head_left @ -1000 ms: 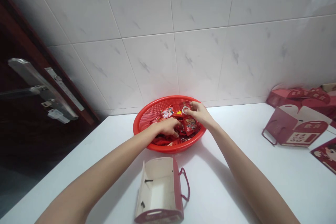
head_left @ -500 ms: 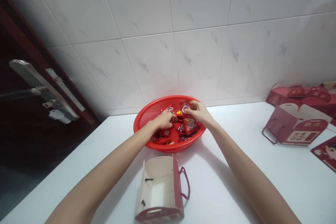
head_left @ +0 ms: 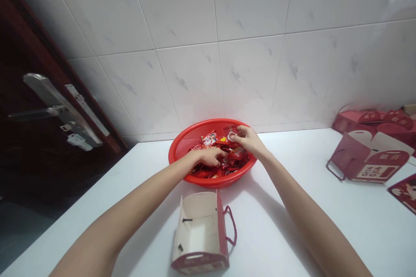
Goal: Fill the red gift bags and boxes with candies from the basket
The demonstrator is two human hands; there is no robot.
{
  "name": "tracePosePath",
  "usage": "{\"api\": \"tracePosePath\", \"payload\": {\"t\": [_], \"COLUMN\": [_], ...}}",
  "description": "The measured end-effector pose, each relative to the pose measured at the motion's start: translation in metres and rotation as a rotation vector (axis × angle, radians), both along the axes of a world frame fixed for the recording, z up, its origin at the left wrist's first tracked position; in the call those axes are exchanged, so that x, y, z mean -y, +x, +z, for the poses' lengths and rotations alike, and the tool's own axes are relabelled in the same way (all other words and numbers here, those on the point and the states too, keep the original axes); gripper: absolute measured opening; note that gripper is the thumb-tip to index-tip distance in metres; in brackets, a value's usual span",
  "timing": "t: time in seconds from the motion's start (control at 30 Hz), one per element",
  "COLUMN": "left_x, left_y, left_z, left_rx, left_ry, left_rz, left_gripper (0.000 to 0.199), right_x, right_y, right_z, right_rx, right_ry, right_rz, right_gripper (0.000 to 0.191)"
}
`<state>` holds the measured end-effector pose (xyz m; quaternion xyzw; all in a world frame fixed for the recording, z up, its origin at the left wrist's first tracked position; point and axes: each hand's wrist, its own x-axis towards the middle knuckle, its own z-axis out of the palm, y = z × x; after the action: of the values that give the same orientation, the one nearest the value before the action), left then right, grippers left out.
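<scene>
Fingers half curled, the left hand [head_left: 209, 156] reaches among glossy red packets [head_left: 237, 154] in a basket [head_left: 221, 183] by the table's [head_left: 130, 177] far edge, right of its far left corner; whether it grips one cannot be told. The right hand [head_left: 249, 139] pinches a packet [head_left: 229, 131] between thumb and fingers over the basket's right side. A light pinch likely spares the wrapper, while loose, shallow fingers part the pile best. The pinched packet is small and red, with a pale ring.
</scene>
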<state>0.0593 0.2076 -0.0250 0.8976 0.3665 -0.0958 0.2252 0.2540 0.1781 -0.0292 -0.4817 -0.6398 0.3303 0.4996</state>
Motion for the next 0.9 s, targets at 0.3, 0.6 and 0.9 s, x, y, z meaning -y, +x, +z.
{"api": "tracePosePath", "payload": {"t": [0.3,0.6,0.9], "left_x": [0.000,0.003,0.000], "left_y": [0.001,0.003,0.004], "left_z": [-0.003,-0.003,0.008], "left_rx": [0.283,0.275,0.421], "left_ry": [-0.068,-0.139,-0.041], "left_rz": [0.107,0.056,0.208], "left_gripper": [0.010,0.014,0.025], "right_x": [0.006,0.002,0.002], "right_y": [-0.001,-0.001,-0.001], "right_z": [0.007,0.004,0.004], "right_rx": [-0.003,0.000,0.007], "right_ry": [-0.037,-0.046,-0.036], "right_rz": [0.006,-0.006,-0.025], "right_gripper": [0.022,0.026,0.024]}}
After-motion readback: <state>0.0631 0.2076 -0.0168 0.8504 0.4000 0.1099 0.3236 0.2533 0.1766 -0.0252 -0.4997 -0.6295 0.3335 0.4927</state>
